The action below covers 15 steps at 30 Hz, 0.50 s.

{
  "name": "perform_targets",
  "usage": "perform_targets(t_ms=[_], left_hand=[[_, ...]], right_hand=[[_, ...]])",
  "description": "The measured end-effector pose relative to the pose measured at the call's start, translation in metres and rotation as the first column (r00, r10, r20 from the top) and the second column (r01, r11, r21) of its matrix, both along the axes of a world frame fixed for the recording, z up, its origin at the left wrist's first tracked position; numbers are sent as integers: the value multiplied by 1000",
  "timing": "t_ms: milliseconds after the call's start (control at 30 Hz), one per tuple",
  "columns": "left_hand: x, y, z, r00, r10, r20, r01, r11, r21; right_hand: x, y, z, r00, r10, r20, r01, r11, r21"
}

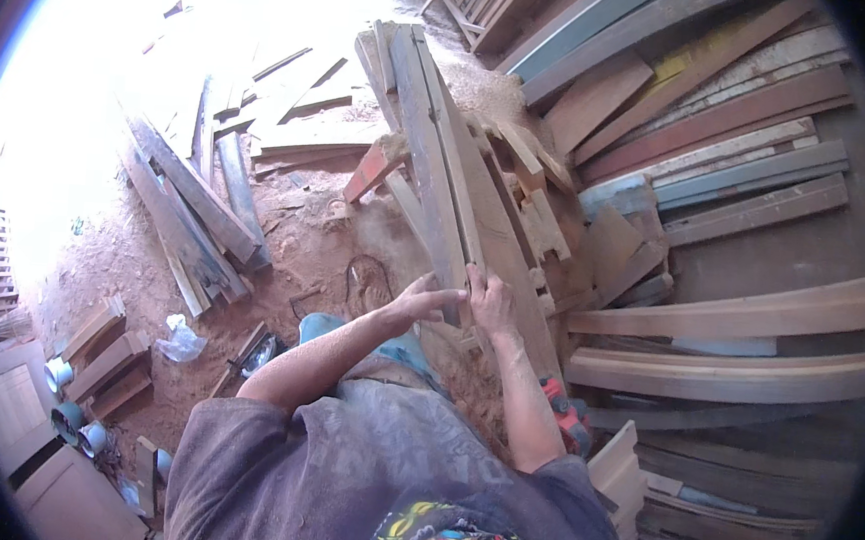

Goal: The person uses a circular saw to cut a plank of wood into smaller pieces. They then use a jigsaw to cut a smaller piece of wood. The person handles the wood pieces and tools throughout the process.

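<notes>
A long, narrow wooden plank (pixel 425 159) with a dark face lies lengthwise before me, its near end at my hands. My left hand (pixel 424 300) is at the plank's left edge close to that end, index finger reaching across the top and the other fingers curled at the side. Beside it a thin wooden strip (pixel 454 141) runs along the plank. Around the strip's near end my right hand (pixel 491 302) is closed, fingertips partly hidden. Under both lies a wider brown board (pixel 514 246).
A red power tool (pixel 568 417) sits by my right forearm. Stacked boards (pixel 732 141) fill the right side. Loose planks (pixel 191 203) and a clear plastic bag (pixel 181 339) lie on the dusty ground at left. Wooden offcuts (pixel 544 223) crowd the wide board's right edge.
</notes>
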State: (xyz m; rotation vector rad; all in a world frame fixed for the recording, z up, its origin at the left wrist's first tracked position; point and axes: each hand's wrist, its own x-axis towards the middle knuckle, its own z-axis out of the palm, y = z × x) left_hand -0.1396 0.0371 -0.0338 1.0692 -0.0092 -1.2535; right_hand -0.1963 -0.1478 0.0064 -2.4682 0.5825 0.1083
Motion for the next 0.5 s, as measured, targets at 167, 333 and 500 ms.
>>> perform_targets(t_ms=[167, 333, 500], left_hand=[[-13, 14, -10, 997, 59, -49, -60, 998, -17], [-22, 40, -23, 980, 86, -179, -100, 993, -66], [-23, 50, -33, 970, 129, -206, -140, 989, -39]], right_hand=[[-13, -3, 7, 1000, -26, -9, 26, 1000, -15], [-82, -67, -23, 973, -220, -67, 230, 942, 243], [-129, -101, -48, 950, -301, -83, 312, 922, 231]])
